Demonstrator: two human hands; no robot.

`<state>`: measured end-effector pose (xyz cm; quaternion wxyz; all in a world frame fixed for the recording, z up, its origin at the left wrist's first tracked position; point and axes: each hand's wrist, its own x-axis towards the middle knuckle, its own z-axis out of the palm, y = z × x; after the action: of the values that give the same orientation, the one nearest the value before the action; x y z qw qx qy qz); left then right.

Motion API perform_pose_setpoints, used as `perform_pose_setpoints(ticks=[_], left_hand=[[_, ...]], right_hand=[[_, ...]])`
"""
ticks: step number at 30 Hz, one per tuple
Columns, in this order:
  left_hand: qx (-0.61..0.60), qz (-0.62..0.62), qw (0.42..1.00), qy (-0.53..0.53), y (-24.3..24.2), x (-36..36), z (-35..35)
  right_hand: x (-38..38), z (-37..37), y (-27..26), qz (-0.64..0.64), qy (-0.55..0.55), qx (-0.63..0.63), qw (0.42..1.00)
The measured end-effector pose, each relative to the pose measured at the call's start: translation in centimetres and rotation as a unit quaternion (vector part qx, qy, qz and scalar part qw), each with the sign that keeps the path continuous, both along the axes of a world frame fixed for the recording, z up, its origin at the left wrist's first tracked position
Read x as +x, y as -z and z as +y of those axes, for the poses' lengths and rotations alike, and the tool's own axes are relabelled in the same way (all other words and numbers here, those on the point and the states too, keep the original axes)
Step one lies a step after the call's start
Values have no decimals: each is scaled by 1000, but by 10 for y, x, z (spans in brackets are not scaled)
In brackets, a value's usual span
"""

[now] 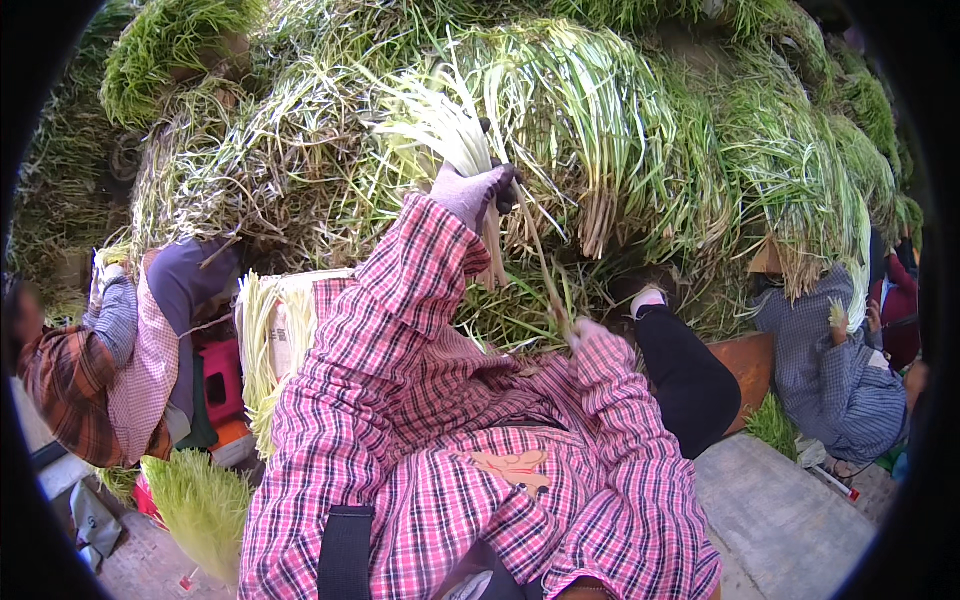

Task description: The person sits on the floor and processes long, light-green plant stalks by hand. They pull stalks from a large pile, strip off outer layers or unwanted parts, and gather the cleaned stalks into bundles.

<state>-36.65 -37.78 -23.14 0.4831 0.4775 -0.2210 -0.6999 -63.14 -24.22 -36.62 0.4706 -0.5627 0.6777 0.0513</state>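
Note:
My left hand, in a pale glove with dark, soiled fingertips, grips a bundle of pale leafy stalks that look like garlic chives. Their leaves fan out above the fist and their whitish lower ends hang beneath it. One long thin stalk slants down from beside that hand to my right hand. The right fingers are closed at its brown, frayed lower end, slightly blurred, close to my lap. Behind both hands rises a large heap of green stalks with brown root ends.
Trimmed pale stalks drape over a box at my left. A pink plastic stool and an upright green bunch are beyond it. People work on the left and right. Concrete floor lies at lower right.

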Motion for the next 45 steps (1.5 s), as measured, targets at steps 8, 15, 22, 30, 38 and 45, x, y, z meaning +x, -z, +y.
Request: perform_pose_setpoints(ticks=[8,15,22,30,38,45], left_hand=[[23,46,996,69,17,-8,7],[71,286,955,41,21,-3,4],[32,262,964,-7,20,-2,1],[-41,237,960,141,9,-12,10],[-26,384,916,112,27,-31,15],[42,364,928,73,26,-37,19]], right_hand=[[-9,-11,-59,-352,148,-78,921],[33,-20,-106,-303,101,-105,942],[36,4,-121,-488,109,117,858],[13,-12,-128,-405,178,-33,896],[48,-9,-116,-384,199,-44,900],[59,-21,-127,-333,233,-111,907]])
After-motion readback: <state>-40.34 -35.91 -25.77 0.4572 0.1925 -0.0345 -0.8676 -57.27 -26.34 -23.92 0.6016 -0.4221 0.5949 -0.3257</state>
